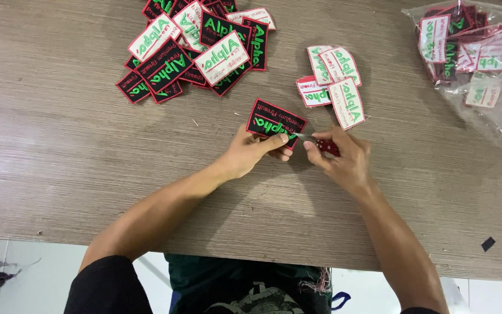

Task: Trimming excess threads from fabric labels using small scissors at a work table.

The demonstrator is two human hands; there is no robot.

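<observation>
1. Your left hand (251,152) pinches a black patch (275,120) by its lower edge, thumb on top; the patch is rectangular, red-bordered with green lettering, and lies tilted on the wooden table (59,145).
2. Your right hand (341,157) is closed around a small red-handled snipping tool (319,142), whose metal tip meets the patch's lower right corner (just beside your left thumb).
3. Just beyond the grip, to its right, lie a few white patches (335,81); farther off to its left sits a loose heap of black and white patches (196,46).
4. Well to the right, a clear plastic bag (483,70) holds more patches.
5. Left of the grip the tabletop is bare; the table's near edge runs under your forearms.
</observation>
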